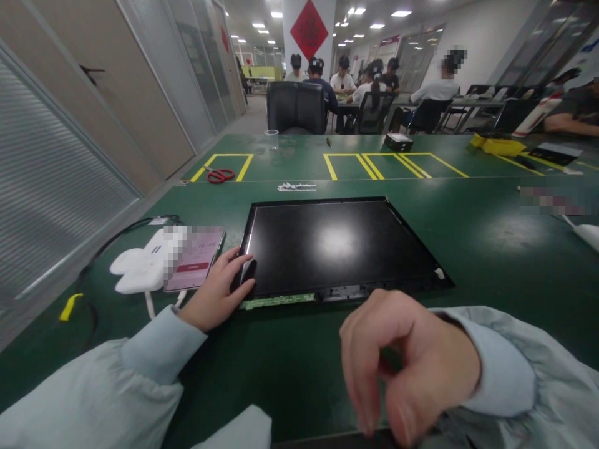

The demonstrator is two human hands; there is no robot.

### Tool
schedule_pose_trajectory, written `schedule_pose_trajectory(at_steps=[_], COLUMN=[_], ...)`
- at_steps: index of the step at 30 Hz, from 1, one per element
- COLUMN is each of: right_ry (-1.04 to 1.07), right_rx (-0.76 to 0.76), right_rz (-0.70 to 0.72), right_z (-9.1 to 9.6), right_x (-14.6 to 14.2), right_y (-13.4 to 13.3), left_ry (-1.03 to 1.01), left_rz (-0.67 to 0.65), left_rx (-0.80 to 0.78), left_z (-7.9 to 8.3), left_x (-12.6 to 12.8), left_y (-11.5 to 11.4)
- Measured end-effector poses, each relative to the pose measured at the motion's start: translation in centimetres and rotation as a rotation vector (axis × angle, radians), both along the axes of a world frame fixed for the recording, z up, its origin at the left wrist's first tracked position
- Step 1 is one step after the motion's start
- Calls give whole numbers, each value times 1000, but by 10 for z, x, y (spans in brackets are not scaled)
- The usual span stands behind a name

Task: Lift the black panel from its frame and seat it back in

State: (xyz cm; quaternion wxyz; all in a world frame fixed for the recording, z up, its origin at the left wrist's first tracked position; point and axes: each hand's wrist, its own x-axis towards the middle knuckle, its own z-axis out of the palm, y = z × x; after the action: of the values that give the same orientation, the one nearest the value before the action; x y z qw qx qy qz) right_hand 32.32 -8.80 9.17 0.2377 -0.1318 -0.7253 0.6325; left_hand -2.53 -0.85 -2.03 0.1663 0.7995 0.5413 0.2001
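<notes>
A black flat display panel (327, 243) lies on the green table, with a narrow green circuit board (281, 301) along its near edge. My left hand (222, 287) rests at the panel's left near corner, fingers spread over the frame and thumb on the screen. Closer to me, my right hand (402, 368) is held over the table's near side. Its fingers bend downward and the thumb stands apart from them, with nothing visible between. Beneath its fingertips, a dark edge (322, 441) shows at the bottom of the view; most of it is out of frame.
Left of the panel lie a phone (199, 259), a white device (152, 262) and a black cable (116, 234). Red-handled scissors (219, 176), white scraps (297, 186), a clear cup (271, 139) and a small black box (399, 142) sit farther back. Several people sit beyond.
</notes>
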Motion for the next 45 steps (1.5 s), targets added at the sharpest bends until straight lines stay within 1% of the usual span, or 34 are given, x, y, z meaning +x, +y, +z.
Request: schedule_pose_trajectory(at_steps=[1, 2, 4, 6, 9, 13, 18, 22, 25, 27, 29, 31, 32, 33, 34, 36, 37, 39, 40, 41, 43, 44, 45], right_ry=[39, 102, 158, 170, 183, 261, 327, 268, 265, 250, 217, 144, 136, 28, -66, -241, -322, -410, -420, -436, -541, -617, -677], right_rx=[-79, -147, -254, -302, -315, -312, -332, -350, -357, -354, -330, -271, -223, -158, -68, 90, 145, 232, 255, 271, 303, 314, 331], right_rz=[-114, -176, -202, -160, -107, -61, 17, 85, 129, 122, 87, -16, -97, -200, -323, -669, -847, -1142, -1244, -1306, -1369, -1370, -1339], right_z=[-6, -11, -20, -24, -25, -25, -34, -37, -38, -38, -34, -27, -22, -17, -13, -10, -13, -26, -36, -47, -70, -81, -90], right_x=[2, 4, 7, 9, 10, 6, 6, 13, 14, 15, 18, 27, 34, 43, 54, 80, 95, 123, 136, 148, 169, 176, 182], right_y=[1, 2, 4, 6, 8, 8, 11, 16, 18, 17, 16, 16, 18, 20, 24, 33, 40, 53, 59, 65, 75, 79, 83], left_ry=[1, 0, 0, 0, -1, -8, -8, -9, -10, -7, -5, -9, -11, -11, -6, 11, 21, 34, 33, 30, 16, 5, -9], left_rz=[1, 4, 10, 13, 11, 4, 9, 9, 9, 8, 9, 18, 28, 40, 53, 81, 92, 97, 90, 76, 45, 37, 37], left_rx=[-1, -2, -8, -11, -5, -6, -28, -24, -12, -13, -22, -33, -33, -26, -13, 28, 44, 50, 43, 32, 16, 15, 18], left_z=[0, 1, 2, 2, 1, 0, 1, 2, 2, 2, 3, 3, 3, 3, 3, 2, 2, 1, 0, 0, 0, 0, 0], left_x=[0, 0, 1, 1, 1, 1, 2, 2, 1, 1, 2, 2, 2, 2, 1, -1, -2, -3, -4, -4, -4, -4, -4], left_y=[0, -1, -1, -2, -1, 0, -1, -1, -1, -1, -1, -2, -2, -3, -3, -2, -2, 0, 0, 0, 0, 0, 0])
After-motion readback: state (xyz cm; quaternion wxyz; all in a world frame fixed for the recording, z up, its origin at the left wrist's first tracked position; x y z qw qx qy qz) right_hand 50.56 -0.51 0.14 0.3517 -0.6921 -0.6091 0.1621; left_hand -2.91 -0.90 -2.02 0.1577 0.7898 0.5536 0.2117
